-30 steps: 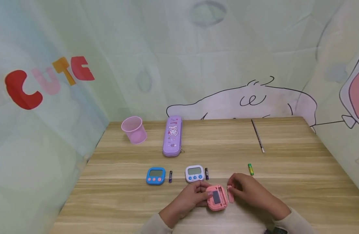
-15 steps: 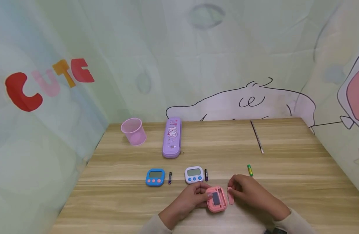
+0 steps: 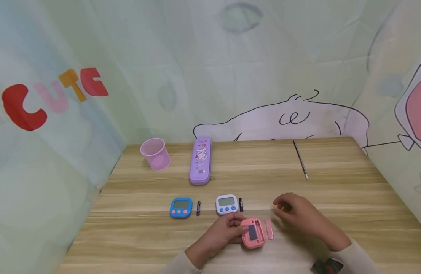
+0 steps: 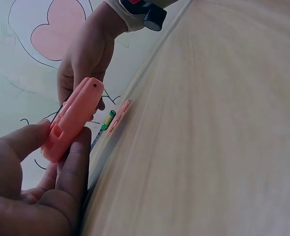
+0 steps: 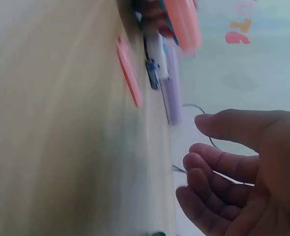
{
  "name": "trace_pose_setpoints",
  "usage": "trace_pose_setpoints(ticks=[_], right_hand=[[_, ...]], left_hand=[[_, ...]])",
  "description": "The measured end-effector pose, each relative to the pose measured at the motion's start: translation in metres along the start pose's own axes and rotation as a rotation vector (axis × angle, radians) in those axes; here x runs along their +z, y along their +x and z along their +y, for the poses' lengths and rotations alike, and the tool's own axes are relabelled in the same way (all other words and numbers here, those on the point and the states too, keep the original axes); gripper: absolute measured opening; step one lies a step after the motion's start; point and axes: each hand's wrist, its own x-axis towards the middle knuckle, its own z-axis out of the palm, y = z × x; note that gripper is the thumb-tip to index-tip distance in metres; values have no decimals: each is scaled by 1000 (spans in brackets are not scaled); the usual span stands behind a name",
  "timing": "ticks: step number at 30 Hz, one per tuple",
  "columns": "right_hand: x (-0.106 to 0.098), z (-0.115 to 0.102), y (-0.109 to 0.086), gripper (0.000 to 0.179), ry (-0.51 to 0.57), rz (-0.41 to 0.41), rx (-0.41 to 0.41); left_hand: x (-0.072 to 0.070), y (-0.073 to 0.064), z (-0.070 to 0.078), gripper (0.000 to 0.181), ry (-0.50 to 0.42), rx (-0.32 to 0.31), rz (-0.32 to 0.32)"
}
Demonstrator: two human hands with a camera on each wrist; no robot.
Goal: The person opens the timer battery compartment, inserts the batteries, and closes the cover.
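Observation:
My left hand (image 3: 227, 230) grips a pink digital timer (image 3: 253, 233) between thumb and fingers, its back turned up and its battery slot uncovered. The slim pink battery cover (image 3: 269, 229) lies on the table just right of it. Farther right hovers my right hand (image 3: 297, 213), fingers loosely bent and apart from the thumb; the right wrist view shows nothing between these fingers (image 5: 223, 162). A green and yellow battery (image 4: 107, 120) shows past the cover in the left wrist view, while the right hand hides it in the head view.
A blue timer (image 3: 181, 207) and a white timer (image 3: 227, 204) each have a dark battery beside them, one (image 3: 198, 208) and another (image 3: 241, 204). Behind stand a pink cup (image 3: 155, 154) and a purple pencil case (image 3: 200, 161). A pencil (image 3: 300, 160) lies back right.
My right hand has let go of the pink cover, leaving it on the table, and has moved right and away over the green battery. The left hand still holds the pink timer.

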Motion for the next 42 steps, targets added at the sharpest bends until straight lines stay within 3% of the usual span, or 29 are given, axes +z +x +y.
trace_pose_setpoints(ticks=[6,14,24,31,42], right_hand=[[-13,12,1,40,-65,39,-22],[-28,44,-4,61,-90,-13,-22],[-31,60,-4,54,-89,-29,-32],[-31,60,-3,48,-94,-3,-71],[-30,59,-3,42,-101,0,-55]], left_hand=[[-1,0,2,30,4,-5,6],[0,1,0,30,8,-1,14],[0,-1,2,32,19,-11,13],[1,0,1,32,20,-5,14],[-1,1,0,30,11,-5,14]])
